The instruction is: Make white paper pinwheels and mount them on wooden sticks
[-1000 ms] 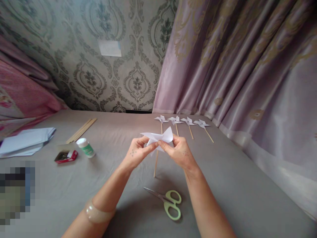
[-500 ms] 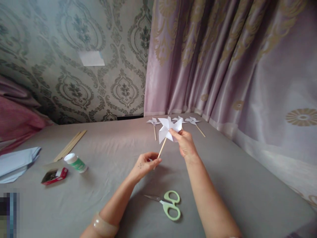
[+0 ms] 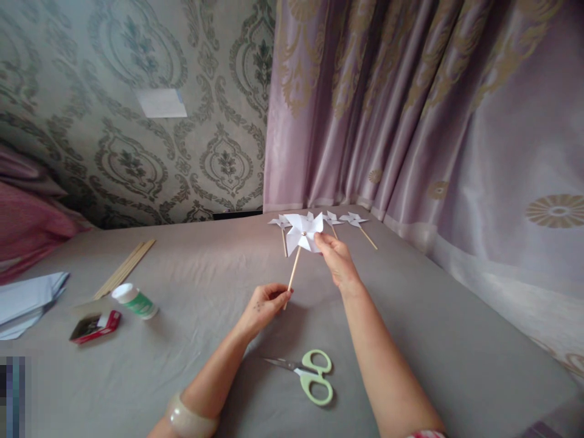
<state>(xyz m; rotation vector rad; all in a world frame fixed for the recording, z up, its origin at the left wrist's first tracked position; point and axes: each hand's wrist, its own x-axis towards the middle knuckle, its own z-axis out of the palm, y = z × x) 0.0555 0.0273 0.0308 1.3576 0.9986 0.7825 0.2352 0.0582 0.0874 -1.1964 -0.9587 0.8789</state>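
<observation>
A white paper pinwheel (image 3: 298, 230) on a thin wooden stick is held up over the cloth, its blades facing me and a small pin at the centre. My left hand (image 3: 267, 305) is closed on the lower part of the stick, thumb against fingers. At the right edge of the blades, my right hand (image 3: 336, 255) pinches one blade with the thumb in front; its other fingers are partly hidden. Below the hands lies a pair of scissors (image 3: 314, 380) with light green handles, blades pointing left.
More pinwheels (image 3: 353, 220) lie at the back, by the curtain (image 3: 310, 146). To the left are wooden sticks (image 3: 125, 269), a white-and-green bottle (image 3: 135, 301), a small red open box (image 3: 95, 325) with dark contents, and stacked paper (image 3: 30, 301). Grey cloth (image 3: 191, 292) covers the surface.
My right thumb has moved from the pinwheel's centre out to a blade's edge, uncovering the pin. The view has shifted slightly; my left hand keeps its hold on the stick.
</observation>
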